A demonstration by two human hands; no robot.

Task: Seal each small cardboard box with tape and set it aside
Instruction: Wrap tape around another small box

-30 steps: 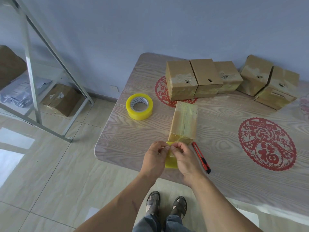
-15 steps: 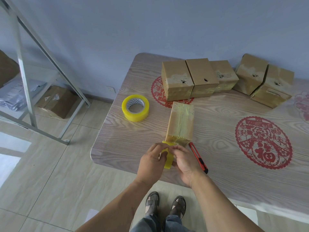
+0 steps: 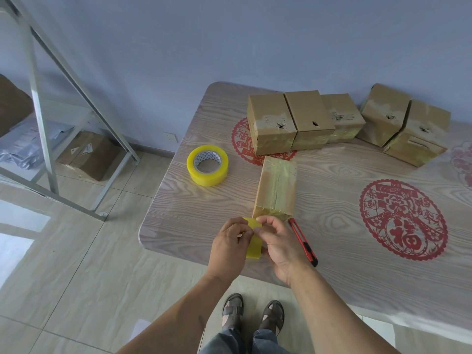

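Right now your left hand (image 3: 228, 245) and right hand (image 3: 279, 241) both pinch a yellow tape strip (image 3: 252, 241) just before the taped box (image 3: 277, 187) on the wood-grain table (image 3: 344, 226) (blue wall behind). Nearby lie the tape roll (image 3: 207, 165), red cutter (image 3: 303, 242) and five sealed boxes (image 3: 306, 118).

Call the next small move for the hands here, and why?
Probably fold the yellow tape piece up onto the near end of the box and press it flat. Both the left hand and the right hand pinch that strip just below the box's near face, the box's top already carries tape, and the cutter lies idle beside it.
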